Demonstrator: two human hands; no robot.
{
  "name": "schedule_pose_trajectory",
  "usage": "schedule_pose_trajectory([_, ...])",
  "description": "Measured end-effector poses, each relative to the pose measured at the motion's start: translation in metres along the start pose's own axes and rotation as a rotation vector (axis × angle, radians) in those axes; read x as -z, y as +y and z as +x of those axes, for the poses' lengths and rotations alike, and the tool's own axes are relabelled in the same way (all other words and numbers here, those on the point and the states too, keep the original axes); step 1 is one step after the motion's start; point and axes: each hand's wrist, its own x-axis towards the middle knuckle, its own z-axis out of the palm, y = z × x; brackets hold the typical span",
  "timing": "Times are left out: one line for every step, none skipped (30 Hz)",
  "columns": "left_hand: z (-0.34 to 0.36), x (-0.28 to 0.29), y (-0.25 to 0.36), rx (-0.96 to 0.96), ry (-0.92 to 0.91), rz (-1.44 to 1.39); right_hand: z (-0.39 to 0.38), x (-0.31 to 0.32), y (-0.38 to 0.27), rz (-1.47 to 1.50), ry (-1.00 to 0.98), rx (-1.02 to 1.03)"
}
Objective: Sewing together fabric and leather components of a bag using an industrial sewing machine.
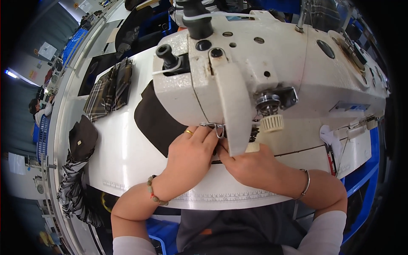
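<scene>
A white sewing machine (pixel 280 63) fills the upper middle and right. A dark brown fabric piece (pixel 157 119) lies on the white table, its right end running under the machine head. My left hand (pixel 191 155) is closed at that end, fingers pressed together on the cloth beside the needle area; a ring and a beaded bracelet show on it. Just right of it, my right hand (pixel 250 165) is closed with thumb and fingers brought together at the fabric's edge. The machine's front lever cover hides part of those fingers, and the needle and presser foot are hidden too.
Folded plaid fabric (pixel 108 91) lies at the table's left. A dark fabric piece (pixel 83 138) and a striped cloth bundle (pixel 76 191) hang over the left edge. A ruler strip (pixel 238 198) follows the front edge. Red-handled snips (pixel 330 159) lie at the right beside white cloth.
</scene>
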Motion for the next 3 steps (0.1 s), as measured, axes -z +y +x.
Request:
schedule_pose_trajectory([-0.0022, 0.0037, -0.0013, -0.003, -0.001, 0.0, 0.0002, -0.0013, 0.0007, -0.001, 0.065, 0.016])
schedule_pose_trajectory([-0.0056, 0.0078, -0.0027, 0.037, -0.031, -0.006, -0.0006, -0.0019, 0.0012, -0.007, 0.062, 0.031])
schedule_pose_trajectory([-0.01, 0.0121, -0.005, 0.075, -0.061, -0.014, -0.0014, -0.0023, 0.0015, -0.014, 0.057, 0.045])
